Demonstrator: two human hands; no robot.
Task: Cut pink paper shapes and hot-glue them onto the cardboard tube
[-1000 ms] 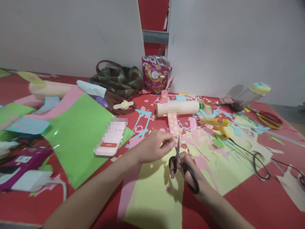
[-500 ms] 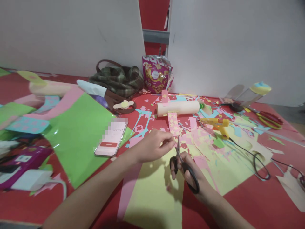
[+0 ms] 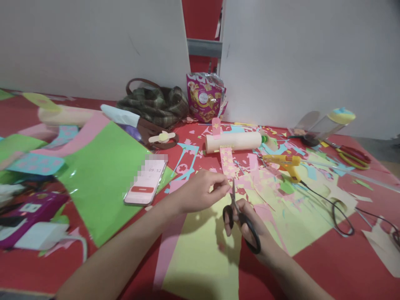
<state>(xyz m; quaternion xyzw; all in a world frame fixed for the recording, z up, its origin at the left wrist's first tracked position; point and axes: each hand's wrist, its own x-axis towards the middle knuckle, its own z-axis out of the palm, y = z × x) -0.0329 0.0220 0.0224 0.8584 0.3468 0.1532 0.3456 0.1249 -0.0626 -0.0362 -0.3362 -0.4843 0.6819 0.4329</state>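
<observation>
My right hand (image 3: 250, 221) grips a pair of black-handled scissors (image 3: 233, 200), thumb and fingers through the loops, the blades pointing away from me. Just left of the blades, my left hand (image 3: 208, 189) is closed in a pinch; whatever sits between its fingertips is too small to make out. Both hands are above a pale yellow sheet (image 3: 203, 254) that overlaps a pink strip (image 3: 167, 254). Beyond them lies a cream paper tube (image 3: 234, 142), with a pink star-patterned strip (image 3: 227, 161) extending from it towards my hands.
A phone (image 3: 146, 183) rests on a green sheet (image 3: 93, 187) at left. To the right lie a yellow glue gun (image 3: 286, 163) with its cord, paper scraps, red-handled pliers (image 3: 354, 155) and a clear bottle (image 3: 328, 125). A snack bag (image 3: 206, 98) and plaid bag (image 3: 154, 102) stand behind.
The scissors have closed very slightly as the right-hand fingers shift a little. The left hand stays in place, and the phone timer has advanced.
</observation>
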